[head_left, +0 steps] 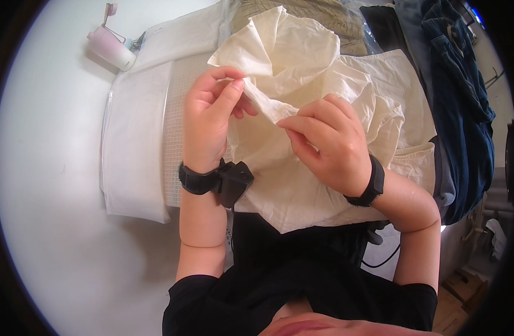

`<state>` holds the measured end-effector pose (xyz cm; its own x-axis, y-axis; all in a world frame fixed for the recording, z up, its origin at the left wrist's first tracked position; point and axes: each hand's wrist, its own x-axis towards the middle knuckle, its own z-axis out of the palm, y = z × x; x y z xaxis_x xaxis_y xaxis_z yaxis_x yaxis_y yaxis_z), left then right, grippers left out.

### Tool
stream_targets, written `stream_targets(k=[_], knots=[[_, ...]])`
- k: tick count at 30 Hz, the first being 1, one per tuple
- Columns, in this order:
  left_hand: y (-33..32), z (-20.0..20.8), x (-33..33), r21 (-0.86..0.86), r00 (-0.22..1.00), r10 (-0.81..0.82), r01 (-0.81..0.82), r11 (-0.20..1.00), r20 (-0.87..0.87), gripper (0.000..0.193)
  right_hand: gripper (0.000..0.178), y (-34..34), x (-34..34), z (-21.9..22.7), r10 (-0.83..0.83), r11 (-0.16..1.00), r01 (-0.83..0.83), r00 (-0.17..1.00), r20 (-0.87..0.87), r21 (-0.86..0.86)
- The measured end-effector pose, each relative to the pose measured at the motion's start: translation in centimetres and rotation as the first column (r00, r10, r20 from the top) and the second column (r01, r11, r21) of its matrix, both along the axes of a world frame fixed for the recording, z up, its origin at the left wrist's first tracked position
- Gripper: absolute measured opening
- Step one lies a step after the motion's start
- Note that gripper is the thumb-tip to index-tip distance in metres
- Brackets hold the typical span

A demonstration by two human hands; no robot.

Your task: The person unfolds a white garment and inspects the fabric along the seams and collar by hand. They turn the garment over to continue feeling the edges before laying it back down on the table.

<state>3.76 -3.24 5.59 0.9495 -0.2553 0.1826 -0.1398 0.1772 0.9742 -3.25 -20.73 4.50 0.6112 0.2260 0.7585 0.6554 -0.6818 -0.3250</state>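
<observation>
A cream cloth garment (285, 190) lies rumpled in front of me, its near edge hanging toward my lap. My left hand (212, 106) pinches one end of a narrow stitched edge of it between thumb and forefinger, with the other fingers curled loosely. The other end of that strip is gripped by the fingertips of my right hand (330, 140), so it runs slanting between the two hands. Behind the strip, part of the garment stands up in loose folds. Black straps circle both wrists, and a black box-shaped device (234, 182) sits at the left one.
Flat white packets (135, 145) lie along the left side on a beige checked surface (177, 117). Behind them is a pink and white bottle (112, 49) with a loop strap. Olive-beige textile in clear plastic (313, 19) lies at the back. Dark blue clothing (464, 117) is piled on the right.
</observation>
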Motion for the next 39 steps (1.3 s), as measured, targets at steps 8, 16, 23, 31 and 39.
stream_targets(k=[8, 16, 23, 31, 39], knots=[[0.04, -0.03, -0.37, 0.012, 0.999, -0.051, 0.051, 0.999, 0.008, 0.024, 0.022, 0.07, -0.06, -0.02, -0.017, 1.000, 0.017, 1.000, 0.016, 0.009], [-0.27, 0.17, -0.47, -0.046, 0.998, -0.064, 0.063, 0.997, -0.016, 0.025, 0.015, 0.02, -0.13, 0.22, -0.043, 0.999, 0.043, 0.999, 0.008, -0.014], [-0.06, -0.58, -0.06, 0.043, 0.993, -0.074, 0.071, 0.997, 0.097, 0.011, 0.013, 0.02, -0.15, 0.18, -0.049, 0.998, 0.050, 0.999, 0.010, -0.028], [-0.46, 0.24, -0.80, 0.051, 0.994, -0.104, 0.103, 0.993, 0.024, 0.022, 0.014, -0.15, -0.24, 0.32, -0.066, 0.994, 0.069, 0.997, 0.040, -0.081], [-0.13, 0.26, -0.57, 0.011, 0.995, -0.101, 0.101, 0.995, -0.027, 0.038, 0.021, -0.06, -0.10, -0.12, -0.078, 0.995, 0.081, 0.995, 0.058, -0.056]])
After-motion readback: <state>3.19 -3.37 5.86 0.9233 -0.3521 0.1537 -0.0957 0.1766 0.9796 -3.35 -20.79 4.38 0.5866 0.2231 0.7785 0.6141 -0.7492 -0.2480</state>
